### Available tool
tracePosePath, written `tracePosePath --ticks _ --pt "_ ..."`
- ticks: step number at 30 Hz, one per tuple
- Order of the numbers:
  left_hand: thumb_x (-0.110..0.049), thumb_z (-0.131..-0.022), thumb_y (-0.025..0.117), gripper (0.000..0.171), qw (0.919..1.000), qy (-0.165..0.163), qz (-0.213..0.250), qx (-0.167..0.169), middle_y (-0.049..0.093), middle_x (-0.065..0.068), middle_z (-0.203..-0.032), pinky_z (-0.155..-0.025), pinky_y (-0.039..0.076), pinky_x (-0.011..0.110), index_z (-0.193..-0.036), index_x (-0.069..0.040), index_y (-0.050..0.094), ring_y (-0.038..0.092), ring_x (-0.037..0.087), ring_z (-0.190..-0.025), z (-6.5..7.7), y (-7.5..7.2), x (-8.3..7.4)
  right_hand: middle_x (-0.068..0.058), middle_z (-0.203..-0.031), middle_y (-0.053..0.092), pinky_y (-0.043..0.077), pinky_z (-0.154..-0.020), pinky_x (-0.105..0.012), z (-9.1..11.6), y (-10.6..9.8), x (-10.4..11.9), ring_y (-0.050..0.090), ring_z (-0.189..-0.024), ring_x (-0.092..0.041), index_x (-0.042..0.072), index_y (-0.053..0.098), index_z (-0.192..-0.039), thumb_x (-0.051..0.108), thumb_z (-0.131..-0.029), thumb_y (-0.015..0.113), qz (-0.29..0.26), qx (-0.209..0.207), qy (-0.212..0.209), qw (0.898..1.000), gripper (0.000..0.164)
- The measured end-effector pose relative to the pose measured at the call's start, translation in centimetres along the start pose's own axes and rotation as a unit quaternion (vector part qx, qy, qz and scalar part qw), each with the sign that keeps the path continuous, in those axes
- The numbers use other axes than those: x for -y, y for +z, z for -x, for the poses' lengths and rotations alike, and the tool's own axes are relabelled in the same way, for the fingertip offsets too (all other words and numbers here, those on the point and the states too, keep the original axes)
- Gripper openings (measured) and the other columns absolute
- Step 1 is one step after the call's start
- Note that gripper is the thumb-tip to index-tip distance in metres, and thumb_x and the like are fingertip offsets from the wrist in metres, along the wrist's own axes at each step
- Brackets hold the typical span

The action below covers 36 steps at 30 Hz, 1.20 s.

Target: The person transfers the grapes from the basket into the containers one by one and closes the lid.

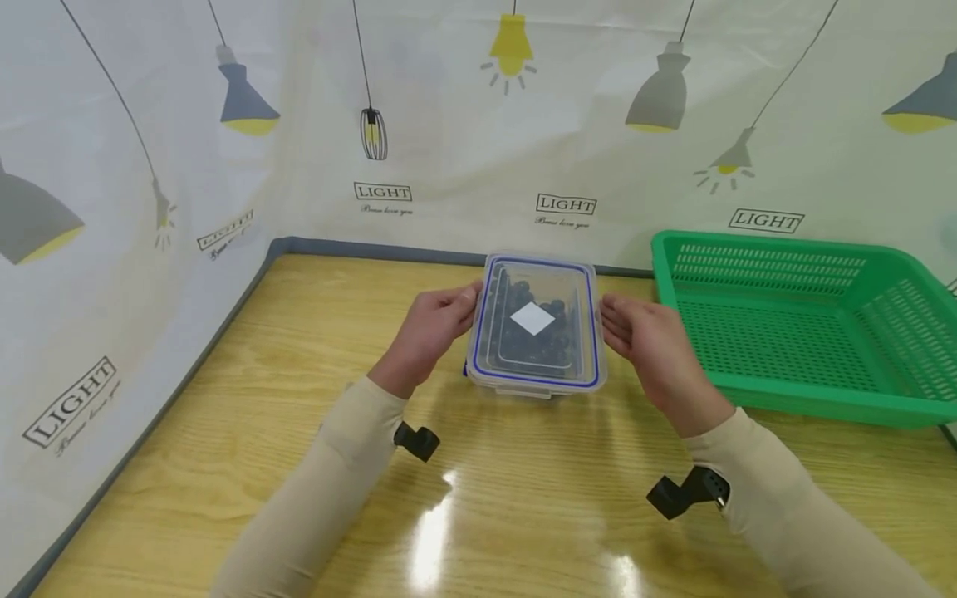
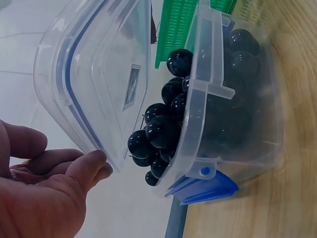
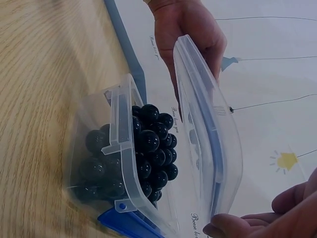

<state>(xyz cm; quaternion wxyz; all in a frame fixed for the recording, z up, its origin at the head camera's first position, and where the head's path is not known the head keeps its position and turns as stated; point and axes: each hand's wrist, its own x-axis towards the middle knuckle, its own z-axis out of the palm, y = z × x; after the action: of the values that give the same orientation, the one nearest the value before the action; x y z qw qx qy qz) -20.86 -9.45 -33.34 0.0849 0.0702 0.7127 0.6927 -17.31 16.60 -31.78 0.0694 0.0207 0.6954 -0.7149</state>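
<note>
A clear plastic lid (image 1: 534, 357) with a blue seal and a white diamond label is raised over a clear food container (image 2: 247, 144). Black grapes (image 3: 153, 144) are heaped above the container's rim. My left hand (image 1: 429, 332) pinches the lid's left edge between thumb and fingers. At the opposite edge, my right hand (image 1: 658, 349) holds the lid with its fingertips. Both wrist views show a gap between lid and rim, with the grapes in it. A blue latch (image 2: 208, 187) hangs folded out from the container's side.
A green plastic basket (image 1: 777, 394) with slotted sides stands on the right of the wooden table (image 1: 523, 498). Behind the table hangs a white cloth (image 1: 449, 224) printed with lamps. Black cameras (image 1: 419, 440) are strapped at both wrists.
</note>
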Motion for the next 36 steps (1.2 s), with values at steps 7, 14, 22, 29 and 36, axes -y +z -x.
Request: tracePosePath --ticks 7,14,22,29,36 --pt "-0.016 -0.107 0.043 0.040 0.9997 0.026 -0.003 -0.002 0.045 0.009 -0.148 -0.097 0.045 0.022 -0.141 0.005 0.046 0.047 0.015 -0.131 0.0 0.2 0.1 -0.025 -0.150 0.035 0.039 -0.105 -0.031 -0.1 0.0 -0.1 0.035 -0.138 -0.030 -0.013 0.029 -0.147 0.021 -0.109 0.032 0.009 -0.012 -0.010 1.000 0.052" --pt "-0.014 -0.107 0.042 0.039 0.9971 0.057 0.047 0.017 0.045 0.011 -0.148 -0.099 0.044 0.024 -0.141 0.006 0.045 0.047 0.018 -0.131 0.2 0.3 0.2 -0.027 -0.144 0.043 0.046 -0.098 -0.031 -0.4 -0.4 0.7 0.044 -0.132 -0.032 -0.015 0.035 -0.144 0.021 -0.108 0.035 0.022 -0.032 -0.004 0.999 0.050" --pt "-0.012 -0.107 0.041 0.038 0.9900 0.121 0.070 0.018 0.044 0.014 -0.147 -0.101 0.043 0.027 -0.140 0.008 0.045 0.046 0.019 -0.132 0.2 0.2 -0.5 -0.027 -0.141 0.046 0.050 -0.091 -0.028 -0.3 -0.8 2.4 0.050 -0.127 -0.029 -0.013 0.040 -0.142 0.020 -0.108 0.036 -0.010 -0.044 -0.033 0.998 0.048" --pt "-0.010 -0.108 0.037 0.038 0.9683 0.215 0.122 0.035 0.040 0.017 -0.149 -0.107 0.038 0.034 -0.140 0.011 0.041 0.041 0.025 -0.135 0.2 0.2 -1.0 -0.025 -0.139 0.049 0.052 -0.088 -0.029 -0.1 -0.4 3.0 0.057 -0.121 -0.025 -0.010 0.042 -0.142 0.020 -0.107 0.041 -0.085 -0.081 -0.096 0.988 0.045" --pt "-0.007 -0.108 0.033 0.039 0.9427 0.290 0.152 0.065 0.035 0.016 -0.152 -0.112 0.029 0.043 -0.143 0.009 0.036 0.034 0.026 -0.140 0.2 0.6 -1.4 -0.022 -0.128 0.057 0.054 -0.084 -0.030 0.0 0.0 3.0 0.062 -0.113 -0.024 -0.009 0.050 -0.136 0.015 -0.106 0.044 -0.153 -0.110 -0.160 0.969 0.039"
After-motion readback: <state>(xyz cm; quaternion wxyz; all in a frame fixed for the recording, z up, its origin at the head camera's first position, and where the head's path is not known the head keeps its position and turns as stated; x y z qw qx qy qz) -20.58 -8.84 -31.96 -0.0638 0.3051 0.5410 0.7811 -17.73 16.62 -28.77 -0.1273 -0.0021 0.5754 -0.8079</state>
